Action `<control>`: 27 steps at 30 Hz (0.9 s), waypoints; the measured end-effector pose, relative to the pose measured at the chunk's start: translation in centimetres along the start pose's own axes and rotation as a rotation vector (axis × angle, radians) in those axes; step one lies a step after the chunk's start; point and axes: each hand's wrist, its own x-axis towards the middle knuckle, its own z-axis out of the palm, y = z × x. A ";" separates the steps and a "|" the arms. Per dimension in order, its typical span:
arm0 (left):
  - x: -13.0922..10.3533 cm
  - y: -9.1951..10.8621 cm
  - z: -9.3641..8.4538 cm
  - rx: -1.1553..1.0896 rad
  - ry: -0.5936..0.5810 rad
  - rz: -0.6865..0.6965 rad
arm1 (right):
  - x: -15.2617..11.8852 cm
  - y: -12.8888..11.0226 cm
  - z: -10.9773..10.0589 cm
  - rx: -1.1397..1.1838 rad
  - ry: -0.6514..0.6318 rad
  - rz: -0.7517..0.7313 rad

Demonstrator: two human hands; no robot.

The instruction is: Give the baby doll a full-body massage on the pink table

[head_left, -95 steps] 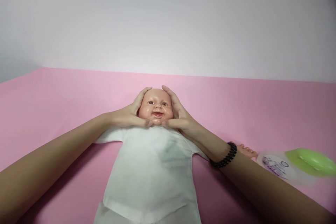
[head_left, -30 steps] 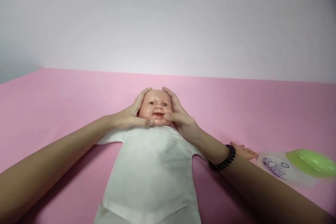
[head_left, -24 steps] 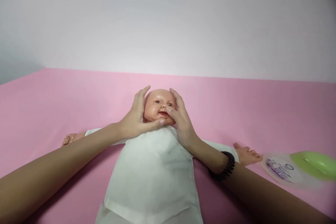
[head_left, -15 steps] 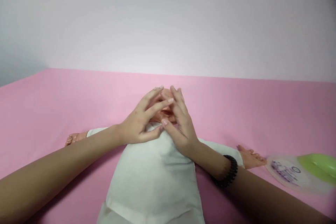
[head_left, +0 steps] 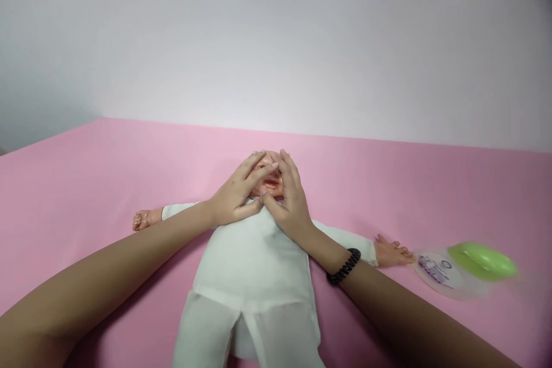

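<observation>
- Single head-worn camera, looking forward and down from the near edge of the pink surface (head_left: 86, 184).
- Faces the far white wall (head_left: 276, 57).
- Close range: forearms enter from near corners, baby doll (head_left: 254, 264) centred.

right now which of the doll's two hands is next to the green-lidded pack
The doll hand stretched out past the person's right hand wrist, with the bead bracelet; its fingertips almost reach the pack. The other doll hand lies far across.

pink surface (head_left: 86, 184), doll (head_left: 254, 264) lying on it, green-lidded packet (head_left: 463, 267) beside
</observation>
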 end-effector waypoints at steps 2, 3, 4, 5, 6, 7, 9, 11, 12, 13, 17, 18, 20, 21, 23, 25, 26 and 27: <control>-0.2 -0.1 -0.1 0.002 0.007 -0.013 | 0.0 0.4 0.1 -0.013 0.006 0.007; -0.3 -0.1 -0.1 0.002 0.006 -0.026 | 0.0 0.6 0.2 -0.022 0.013 0.015; -0.4 -0.1 -0.2 0.003 0.006 -0.044 | 0.0 0.7 0.2 -0.032 0.020 0.025; -0.6 -0.1 -0.2 0.006 0.004 -0.067 | 0.0 0.9 0.2 -0.043 0.025 0.037; -0.7 -0.1 -0.3 0.014 0.003 -0.098 | 0.0 1.0 0.2 -0.057 0.027 0.050; -0.9 -0.1 -0.3 0.027 0.000 -0.136 | 0.0 1.1 0.2 -0.075 0.027 0.063; -1.1 -0.1 -0.3 0.068 0.001 -0.225 | 0.0 1.3 0.1 -0.122 0.019 0.078; -1.4 0.2 -0.4 0.126 0.005 -0.343 | -0.1 1.4 -0.2 -0.181 0.004 0.074; -1.6 0.4 -0.5 0.168 -0.004 -0.413 | -0.2 1.3 -0.5 -0.212 -0.011 0.069; -1.8 0.7 -0.6 0.232 -0.029 -0.487 | -0.3 1.2 -0.8 -0.243 -0.033 0.071; -3.1 2.2 -1.5 0.543 -0.184 -0.670 | -1.2 0.2 -2.3 -0.412 -0.142 0.200; -3.5 2.6 -1.8 0.591 -0.197 -0.680 | -1.5 0.0 -2.7 -0.479 -0.184 0.256; -4.4 3.4 -2.2 0.644 -0.185 -0.697 | -2.2 -0.5 -3.3 -0.637 -0.267 0.344; -4.9 3.8 -2.5 0.670 -0.179 -0.711 | -2.7 -0.8 -3.6 -0.726 -0.305 0.359; -5.7 4.6 -2.9 0.719 -0.175 -0.739 | -3.7 -1.3 -4.0 -0.908 -0.371 0.320; -6.5 5.6 -3.3 0.760 -0.175 -0.754 | -4.9 -2.1 -4.5 -1.059 -0.433 0.258; -6.8 6.1 -3.6 0.781 -0.169 -0.759 | -5.4 -2.5 -4.8 -1.111 -0.456 0.245; -7.2 6.5 -3.8 0.801 -0.155 -0.767 | -5.9 -2.9 -5.1 -1.132 -0.449 0.253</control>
